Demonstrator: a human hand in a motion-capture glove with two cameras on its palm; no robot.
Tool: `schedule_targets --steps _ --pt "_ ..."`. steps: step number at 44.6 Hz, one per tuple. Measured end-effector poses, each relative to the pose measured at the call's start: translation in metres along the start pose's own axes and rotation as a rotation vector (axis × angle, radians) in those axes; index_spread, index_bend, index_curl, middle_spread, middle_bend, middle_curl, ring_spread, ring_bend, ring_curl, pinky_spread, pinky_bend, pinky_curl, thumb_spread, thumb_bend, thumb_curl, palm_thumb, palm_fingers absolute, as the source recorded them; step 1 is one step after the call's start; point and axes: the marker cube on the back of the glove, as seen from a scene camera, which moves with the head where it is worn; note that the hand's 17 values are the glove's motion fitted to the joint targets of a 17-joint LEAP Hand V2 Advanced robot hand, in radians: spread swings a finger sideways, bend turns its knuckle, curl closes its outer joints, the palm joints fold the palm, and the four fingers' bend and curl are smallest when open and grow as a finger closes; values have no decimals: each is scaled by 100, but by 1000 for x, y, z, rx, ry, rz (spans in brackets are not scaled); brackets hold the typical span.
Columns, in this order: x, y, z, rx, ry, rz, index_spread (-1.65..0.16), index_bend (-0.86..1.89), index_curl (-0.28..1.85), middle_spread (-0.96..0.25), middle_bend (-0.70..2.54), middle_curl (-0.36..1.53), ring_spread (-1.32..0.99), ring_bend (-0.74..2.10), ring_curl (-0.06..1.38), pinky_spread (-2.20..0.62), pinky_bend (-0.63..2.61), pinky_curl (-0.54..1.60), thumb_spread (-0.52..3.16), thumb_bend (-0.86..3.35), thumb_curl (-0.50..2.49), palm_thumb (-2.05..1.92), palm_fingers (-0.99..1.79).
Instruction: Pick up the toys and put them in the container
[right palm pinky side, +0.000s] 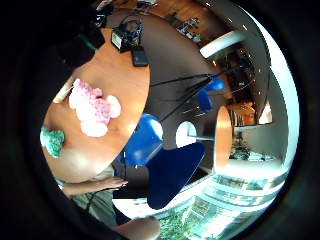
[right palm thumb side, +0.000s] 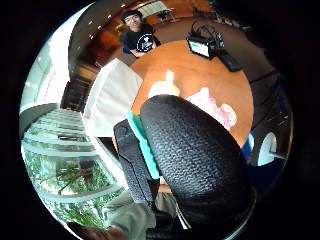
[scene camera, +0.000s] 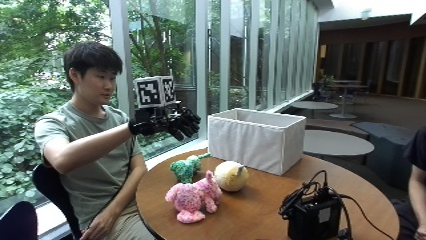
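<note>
Wooden round bench (scene camera: 266, 200) fills the lower middle of the outside view, with the white fabric container (scene camera: 256, 139) standing open-topped at its far edge, centre frame. Three toys sit in front of it, lower centre: the pink one (scene camera: 193, 196), the cream ball-shaped one (scene camera: 231, 176) and the green one (scene camera: 184, 168). Gloved right hand (scene camera: 168, 122) hangs raised, centre-left, fingers loosely curled, holding nothing. Toys lie below and slightly right of it; green looks nearest, so a straight drop down should do it.
</note>
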Motion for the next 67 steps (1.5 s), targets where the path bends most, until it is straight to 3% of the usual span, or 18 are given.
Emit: schedule_targets --steps 12,32,44,52,57,61,65,67 --pt "1 3 -1 17 -23 20 -20 6 1 -15 27 14 -16 59 17 -11 82 27 100 -10 0 -16 16" --pt "-7 -27 12 -183 15 141 -22 10 8 -16 37 26 -19 74 24 -13 96 34 122 -9 2 -14 1" --pt "-9 -56 110 -440 24 265 -16 7 10 -6 34 30 -12 79 25 -8 108 37 114 -8 8 -11 -10" --pt "0 -52 180 -520 -17 258 -13 6 11 -1 33 32 -7 76 25 -3 109 37 109 -6 13 -8 -15" --pt "4 -53 200 -410 -79 269 -15 11 12 -4 45 36 -13 88 28 -8 106 36 112 0 17 2 14" --pt "-14 -48 208 -310 -22 258 -16 12 12 -13 68 43 -19 94 28 -16 102 32 120 5 21 13 41" --pt "-24 -49 211 -223 48 257 -16 14 13 -17 64 43 -24 111 34 -22 107 34 127 11 26 24 57" --pt "-23 -53 211 -171 73 257 -16 12 11 -20 82 49 -26 114 34 -25 103 33 126 16 30 33 72"
